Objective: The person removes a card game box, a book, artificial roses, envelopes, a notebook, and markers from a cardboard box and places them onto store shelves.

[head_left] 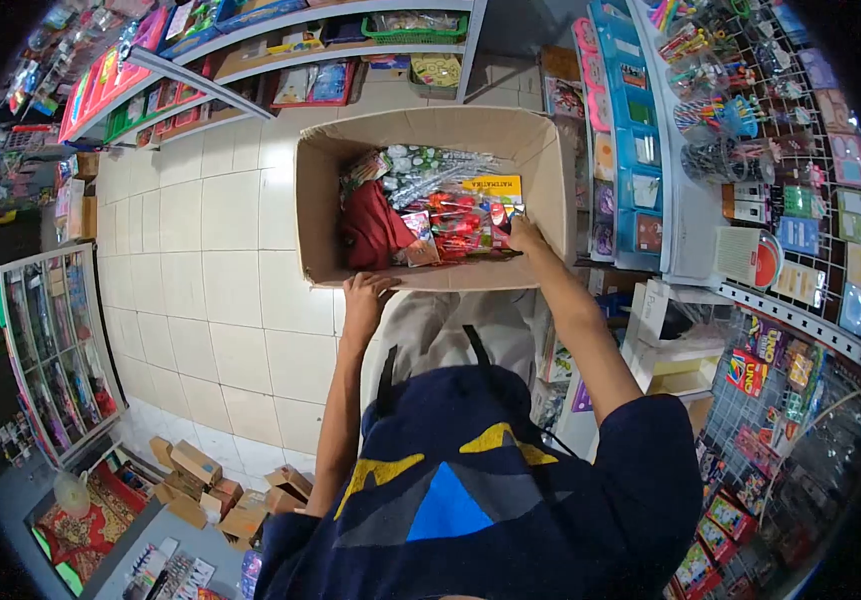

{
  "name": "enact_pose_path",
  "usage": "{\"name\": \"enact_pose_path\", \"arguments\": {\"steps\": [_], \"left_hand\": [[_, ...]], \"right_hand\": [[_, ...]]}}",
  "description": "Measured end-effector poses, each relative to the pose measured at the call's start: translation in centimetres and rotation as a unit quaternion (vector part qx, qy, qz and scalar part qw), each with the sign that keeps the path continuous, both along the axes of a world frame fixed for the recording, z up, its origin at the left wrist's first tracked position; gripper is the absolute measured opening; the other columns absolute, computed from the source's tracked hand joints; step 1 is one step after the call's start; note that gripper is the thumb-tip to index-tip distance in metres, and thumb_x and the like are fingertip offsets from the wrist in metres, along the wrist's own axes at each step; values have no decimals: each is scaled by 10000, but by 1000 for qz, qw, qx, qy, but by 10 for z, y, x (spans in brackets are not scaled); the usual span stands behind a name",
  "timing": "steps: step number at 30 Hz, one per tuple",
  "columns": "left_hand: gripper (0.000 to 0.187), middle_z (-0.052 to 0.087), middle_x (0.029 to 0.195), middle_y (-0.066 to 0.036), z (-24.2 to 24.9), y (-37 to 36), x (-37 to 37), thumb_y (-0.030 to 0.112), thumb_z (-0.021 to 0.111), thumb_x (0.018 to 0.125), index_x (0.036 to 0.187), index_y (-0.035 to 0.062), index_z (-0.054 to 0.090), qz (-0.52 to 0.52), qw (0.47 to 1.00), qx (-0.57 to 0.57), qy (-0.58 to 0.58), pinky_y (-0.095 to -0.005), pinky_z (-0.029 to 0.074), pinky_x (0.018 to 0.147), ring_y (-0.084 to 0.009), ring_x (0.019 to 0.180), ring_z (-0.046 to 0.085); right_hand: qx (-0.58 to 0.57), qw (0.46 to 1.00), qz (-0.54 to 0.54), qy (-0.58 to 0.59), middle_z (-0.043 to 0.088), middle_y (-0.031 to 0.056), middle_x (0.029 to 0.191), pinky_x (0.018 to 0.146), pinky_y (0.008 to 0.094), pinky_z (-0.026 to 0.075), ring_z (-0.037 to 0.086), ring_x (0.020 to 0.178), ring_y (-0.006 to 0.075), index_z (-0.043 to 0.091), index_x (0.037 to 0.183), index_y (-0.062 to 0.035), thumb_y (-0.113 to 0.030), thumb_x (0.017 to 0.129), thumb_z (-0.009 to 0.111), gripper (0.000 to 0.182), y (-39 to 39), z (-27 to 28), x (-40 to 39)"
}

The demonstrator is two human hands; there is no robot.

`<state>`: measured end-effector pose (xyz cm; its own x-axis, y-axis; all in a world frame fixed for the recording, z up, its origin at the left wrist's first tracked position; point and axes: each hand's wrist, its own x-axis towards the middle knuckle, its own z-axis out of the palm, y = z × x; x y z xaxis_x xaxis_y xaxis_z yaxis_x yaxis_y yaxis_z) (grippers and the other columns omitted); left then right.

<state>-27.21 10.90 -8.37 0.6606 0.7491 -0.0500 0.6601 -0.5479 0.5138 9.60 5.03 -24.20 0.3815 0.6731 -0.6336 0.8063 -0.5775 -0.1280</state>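
Cardboard box [430, 128] is holding partly hidden packets [442, 216]; right hand [524, 236] is reaching inside (grip: cannot tell), left hand [368, 290] is clasping the near rim [460, 282].

Holds the bare left arm [343, 410] nearly straight ahead, with the left hand [366, 297] back uppermost and bent at the fingers, and slants the bare right arm [582, 325] farther forward and inward, with the right hand [524, 236] partly hidden at the fingers and unclear in its grip.

Fisheye-warped edges, black corners.
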Motion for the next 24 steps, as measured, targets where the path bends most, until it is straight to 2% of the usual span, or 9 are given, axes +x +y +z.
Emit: {"name": "enact_pose_path", "arguments": {"steps": [3,6,10,11,14,15,20,22,24], "left_hand": [[205,675,1038,13,12,1,0,205,653,792,987,180,711,3,999,-44,20,-382,346,871,-209,1001,547],[208,669,1035,24,4,0,2,199,625,812,1006,186,699,-1,999,-35,40,-382,347,851,-211,988,538],[205,672,1031,25,14,7,9,202,624,811,1001,187,701,3,999,-32,31,-372,347,849,-213,976,536],[204,673,1030,24,17,7,9,206,624,811,999,187,701,4,999,-41,31,-370,348,850,-212,976,536],[194,674,1023,16,20,7,10,213,628,808,983,183,706,7,999,-28,25,-368,350,856,-212,970,538],[193,675,1023,16,18,6,10,216,631,805,979,182,707,4,1000,-21,21,-369,350,858,-211,968,539],[193,675,1032,14,11,4,1,222,648,791,970,187,711,1,1000,-13,2,-378,356,865,-217,965,542],[198,672,1052,-6,8,5,-1,220,667,782,969,176,713,-19,1000,-19,8,-384,370,870,-227,977,543],[191,674,1047,-11,12,4,-1,218,664,792,969,170,717,-45,998,-49,0,-409,382,864,-240,973,555]], "right_hand": [[-22,997,70,0,455,171,1341,1001,389,400,464,1237,303,457,1277,-59,-128,803,584,495,25,5,5],[44,989,129,-65,374,133,1394,1020,415,369,397,1287,284,405,1297,-78,-130,808,584,524,35,1,-5],[31,994,70,-82,415,89,1323,1010,530,322,363,1298,272,347,1344,-98,-93,751,637,660,33,-47,-12],[27,985,119,-124,464,69,1321,984,523,307,405,1249,251,466,1307,-128,-277,871,535,466,33,-48,-11],[-3,978,191,-88,439,134,1341,950,508,382,383,1284,297,500,1252,-52,-99,709,674,572,42,-24,-3],[50,971,216,-87,611,159,1123,852,455,462,542,1139,322,642,1031,2,-143,708,692,358,45,13,-2],[-41,976,184,110,677,132,735,713,459,502,674,744,320,690,827,-8,-201,723,681,219,40,8,8],[-27,942,332,-34,661,121,1060,733,464,506,657,898,275,655,1114,-106,-182,848,488,323,42,75,-11],[32,932,355,-70,687,107,921,736,461,496,653,903,264,676,1051,-104,-208,831,535,281,35,95,-14]]}}
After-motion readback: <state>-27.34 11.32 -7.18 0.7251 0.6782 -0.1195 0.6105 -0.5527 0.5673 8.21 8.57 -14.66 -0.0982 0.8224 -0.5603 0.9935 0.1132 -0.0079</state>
